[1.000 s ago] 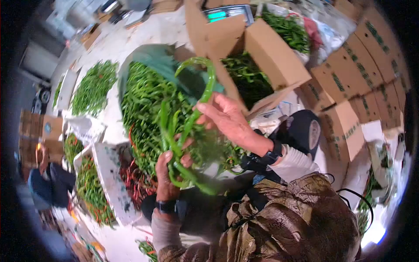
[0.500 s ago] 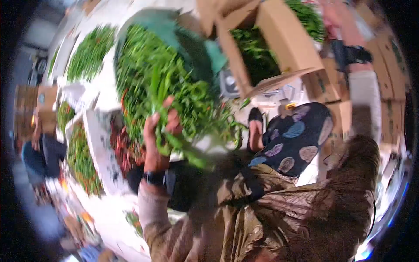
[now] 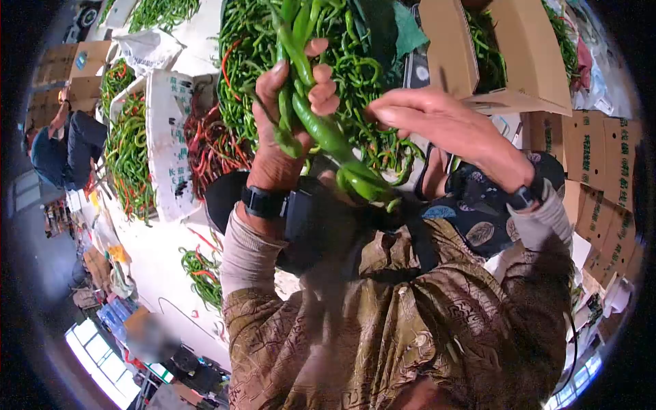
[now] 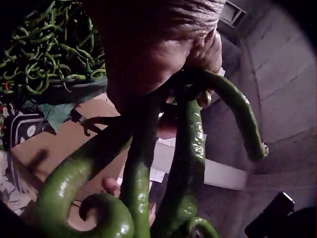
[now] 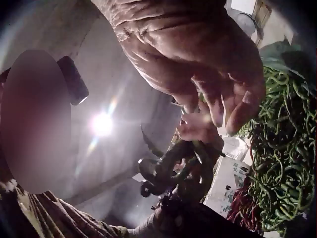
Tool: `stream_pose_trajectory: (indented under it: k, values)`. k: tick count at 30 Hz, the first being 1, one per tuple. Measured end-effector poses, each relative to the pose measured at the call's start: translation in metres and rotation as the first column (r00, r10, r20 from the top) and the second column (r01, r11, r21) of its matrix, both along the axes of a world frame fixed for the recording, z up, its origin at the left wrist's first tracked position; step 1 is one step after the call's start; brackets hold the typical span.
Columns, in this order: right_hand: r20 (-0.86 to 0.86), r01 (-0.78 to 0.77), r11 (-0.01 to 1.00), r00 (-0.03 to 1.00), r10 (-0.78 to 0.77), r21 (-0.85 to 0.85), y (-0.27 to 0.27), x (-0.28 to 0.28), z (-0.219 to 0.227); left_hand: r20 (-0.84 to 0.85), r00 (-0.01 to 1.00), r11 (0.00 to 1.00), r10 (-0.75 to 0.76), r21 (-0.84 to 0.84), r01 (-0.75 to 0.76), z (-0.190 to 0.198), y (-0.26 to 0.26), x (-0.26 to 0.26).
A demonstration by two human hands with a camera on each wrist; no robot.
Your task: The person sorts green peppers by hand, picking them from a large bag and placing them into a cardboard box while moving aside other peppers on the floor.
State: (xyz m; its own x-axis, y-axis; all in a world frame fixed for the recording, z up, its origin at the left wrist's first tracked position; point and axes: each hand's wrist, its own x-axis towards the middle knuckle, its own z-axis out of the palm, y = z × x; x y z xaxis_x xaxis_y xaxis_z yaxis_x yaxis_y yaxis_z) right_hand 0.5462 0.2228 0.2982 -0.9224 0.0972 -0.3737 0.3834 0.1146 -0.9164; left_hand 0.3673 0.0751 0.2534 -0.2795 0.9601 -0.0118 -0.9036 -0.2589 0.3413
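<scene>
My left hand grips a bunch of long green chili peppers, raised in front of my body. Their curled ends hang below the palm in the left wrist view, where one green pepper bends out to the side. Close by on the right is my right hand, its fingers extended toward the bunch and holding nothing. In the right wrist view the bunched peppers show beyond its loosely bent fingers. Beneath both hands lies a large heap of green peppers in a green sack.
An open cardboard box with green peppers inside stands at the upper right. Stacked cartons line the right side. Red peppers lie beside a white printed box on the left. Another person sits at the far left.
My right hand held a curved green pepper, swung far out right past the cardboard box, and is back beside the bunch without it. My left hand keeps its peppers; the head view has shifted.
</scene>
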Motion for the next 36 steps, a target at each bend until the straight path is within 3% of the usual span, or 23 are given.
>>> stream_pose_trajectory:
  k: [1, 2, 3, 5, 8, 11, 13, 15, 17, 18, 19, 21, 25, 26, 33, 36]
  values:
    - [0.027, -0.127, 0.992, 0.992, 0.127, 0.007, -0.007, -0.008, -0.002, 0.012, 1.000, 1.000, -0.004, 0.014, 0.004, 0.001, 0.000, 0.000]
    - [0.045, 0.015, 0.999, 0.999, -0.014, -0.041, -0.021, -0.013, -0.008, 0.021, 0.999, 0.999, -0.027, 0.030, 0.027, 0.000, 0.000, 0.000]
    - [0.053, 0.017, 0.999, 0.998, -0.014, -0.045, -0.029, -0.018, -0.016, -0.001, 1.000, 1.000, -0.014, 0.002, 0.014, 0.000, 0.000, -0.001]
    - [-0.096, 0.004, 0.906, 0.994, -0.050, -0.423, -0.036, -0.027, -0.029, 0.044, 0.999, 0.999, -0.030, 0.029, 0.028, -0.003, -0.002, -0.005]
    - [-0.094, 0.008, 0.871, 0.994, -0.062, -0.491, -0.039, -0.028, -0.028, -0.035, 0.999, 0.999, 0.032, -0.041, -0.033, -0.005, -0.003, -0.006]
    - [-0.066, 0.039, 0.853, 0.994, -0.086, -0.520, -0.035, -0.026, -0.040, -0.052, 0.999, 1.000, -0.016, -0.024, 0.015, -0.013, 0.000, -0.007]
    - [-0.058, 0.085, 0.789, 0.987, -0.151, -0.608, -0.032, -0.024, -0.041, -0.034, 0.999, 0.999, -0.041, 0.006, 0.041, -0.013, 0.005, -0.004]
    - [-0.057, 0.138, 0.787, 0.975, -0.215, -0.601, -0.029, -0.022, -0.043, -0.019, 0.997, 0.997, -0.071, 0.030, 0.071, -0.013, 0.009, -0.002]
    - [0.004, 0.204, 0.796, 0.969, -0.245, -0.570, -0.021, -0.017, -0.042, -0.047, 0.999, 0.998, -0.010, -0.068, 0.007, -0.015, 0.011, 0.000]
    - [-0.023, 0.162, 0.820, 0.978, -0.209, -0.549, -0.014, -0.016, -0.049, -0.074, 0.997, 0.997, -0.009, -0.077, 0.003, -0.019, 0.012, 0.000]
    - [-0.020, 0.171, 0.820, 0.976, -0.217, -0.547, -0.012, -0.012, -0.050, -0.020, 0.999, 0.999, -0.051, 0.002, 0.051, -0.025, 0.013, -0.002]
    - [0.004, 0.224, 0.830, 0.966, -0.258, -0.512, -0.007, -0.007, -0.036, -0.075, 0.997, 0.988, 0.019, -0.153, -0.030, -0.024, 0.013, -0.003]
    - [0.007, 0.290, 0.807, 0.942, -0.334, -0.515, 0.008, 0.006, -0.033, -0.078, 0.997, 0.993, -0.011, -0.121, 0.001, -0.038, 0.013, -0.014]
    - [-0.002, 0.256, 0.810, 0.953, -0.302, -0.528, 0.014, 0.010, -0.030, -0.104, 0.993, 0.979, 0.052, -0.190, -0.071, -0.029, 0.015, -0.008]
    - [0.041, 0.280, 0.809, 0.952, -0.303, -0.517, 0.016, 0.015, -0.032, -0.021, 0.999, 0.975, 0.033, -0.221, -0.036, -0.033, 0.016, -0.007]
    - [0.038, 0.253, 0.803, 0.960, -0.277, -0.539, 0.019, 0.019, -0.033, -0.134, 0.987, 0.942, 0.089, -0.311, -0.127, -0.028, 0.015, -0.003]
